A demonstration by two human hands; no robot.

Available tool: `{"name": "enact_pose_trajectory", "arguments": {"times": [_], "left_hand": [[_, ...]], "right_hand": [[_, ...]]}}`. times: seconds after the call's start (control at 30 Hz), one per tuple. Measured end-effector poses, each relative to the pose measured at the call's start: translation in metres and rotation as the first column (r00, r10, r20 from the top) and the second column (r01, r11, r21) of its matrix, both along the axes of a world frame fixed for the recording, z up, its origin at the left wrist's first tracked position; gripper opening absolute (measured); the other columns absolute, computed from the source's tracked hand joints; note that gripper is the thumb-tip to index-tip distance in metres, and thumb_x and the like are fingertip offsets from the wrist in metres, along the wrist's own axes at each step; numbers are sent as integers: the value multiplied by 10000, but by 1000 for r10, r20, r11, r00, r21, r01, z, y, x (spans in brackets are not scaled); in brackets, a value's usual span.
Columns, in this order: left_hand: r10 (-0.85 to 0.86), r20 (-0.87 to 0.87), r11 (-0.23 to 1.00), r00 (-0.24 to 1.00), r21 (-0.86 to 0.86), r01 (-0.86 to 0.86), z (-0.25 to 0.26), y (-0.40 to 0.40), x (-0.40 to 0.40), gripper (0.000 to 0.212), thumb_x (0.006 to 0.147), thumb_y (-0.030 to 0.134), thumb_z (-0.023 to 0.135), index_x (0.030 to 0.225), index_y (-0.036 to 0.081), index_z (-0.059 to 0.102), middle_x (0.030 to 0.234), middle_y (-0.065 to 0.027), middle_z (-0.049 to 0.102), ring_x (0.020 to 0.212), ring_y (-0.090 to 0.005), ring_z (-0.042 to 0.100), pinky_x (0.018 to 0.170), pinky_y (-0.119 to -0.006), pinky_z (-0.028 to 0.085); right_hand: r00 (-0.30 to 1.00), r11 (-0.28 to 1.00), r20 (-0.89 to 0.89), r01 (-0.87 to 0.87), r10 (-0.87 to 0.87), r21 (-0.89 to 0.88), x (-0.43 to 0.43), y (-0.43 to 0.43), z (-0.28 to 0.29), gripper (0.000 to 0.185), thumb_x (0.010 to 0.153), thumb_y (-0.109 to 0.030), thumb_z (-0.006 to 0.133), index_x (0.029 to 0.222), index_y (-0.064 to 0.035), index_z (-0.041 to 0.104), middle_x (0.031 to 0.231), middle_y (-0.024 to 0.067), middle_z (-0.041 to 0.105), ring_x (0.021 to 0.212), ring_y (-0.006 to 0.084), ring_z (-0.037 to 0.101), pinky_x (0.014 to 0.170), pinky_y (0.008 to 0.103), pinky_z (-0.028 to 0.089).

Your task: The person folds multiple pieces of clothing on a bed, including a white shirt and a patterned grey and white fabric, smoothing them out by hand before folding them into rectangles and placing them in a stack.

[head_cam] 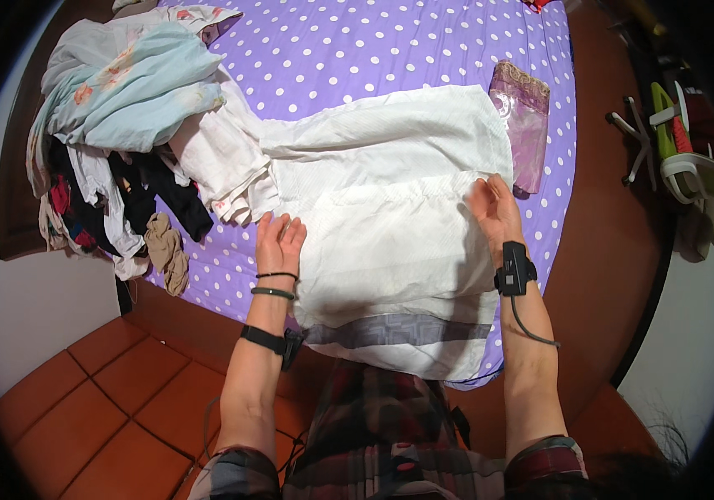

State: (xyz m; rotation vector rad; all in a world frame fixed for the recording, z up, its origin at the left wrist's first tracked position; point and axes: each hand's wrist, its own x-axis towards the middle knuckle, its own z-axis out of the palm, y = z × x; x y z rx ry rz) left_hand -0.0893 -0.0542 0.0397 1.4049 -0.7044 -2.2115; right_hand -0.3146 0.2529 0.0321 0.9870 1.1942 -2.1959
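A white striped cloth [388, 250] with a grey patterned band [394, 330] lies spread before me, its upper layer folded over with a crumpled edge. My left hand [280, 244] is at the cloth's left side, palm turned up and fingers slightly apart, holding nothing. At the fold's upper right corner is my right hand [498, 209], fingers loosely curled and partly blurred. No cloth is visibly gripped in it. Dark bands circle my left wrist, and a black device with a cable is strapped to the right one.
The bed has a purple polka-dot sheet [332, 50]. A pale blue floral cloth [138, 87] tops a clothes heap at left, beside folded white fabric [232, 162] and a beige bundle [167, 253]. A pink-purple packet [522, 128] lies right. A green-and-white chair [675, 125] stands beyond the bed.
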Motion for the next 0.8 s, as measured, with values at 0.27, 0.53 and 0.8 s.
{"name": "enact_pose_trajectory", "arguments": {"times": [0.27, 0.53, 0.8], "left_hand": [[-253, 531, 541, 808, -615, 574, -6, 23, 74, 552, 794, -26, 611, 1316, 22, 440, 1121, -75, 523, 1028, -151, 510, 844, -242, 434], [-359, 592, 619, 722, -427, 659, -22, 51, 151, 452, 815, -7, 652, 1237, 9, 489, 1015, -12, 531, 863, -87, 485, 722, -211, 425], [-260, 573, 664, 777, -478, 575, -25, 54, 151, 205, 827, 31, 681, 1009, -7, 596, 817, 40, 492, 692, -38, 415, 617, -176, 384]], "right_hand": [[947, 774, -152, -132, 283, 619, 68, 102, -9, 91, 884, -95, 620, 923, -15, 597, 740, 10, 573, 645, 86, 533, 575, 238, 447], [939, 731, -60, -223, 340, 645, 146, 146, -20, 166, 907, -146, 617, 995, -11, 655, 902, -2, 626, 782, 94, 551, 684, 239, 451], [725, 456, -165, -225, 669, 861, 125, 131, -14, 191, 865, -161, 647, 874, 29, 654, 796, 53, 625, 711, 110, 551, 650, 258, 453]]}}
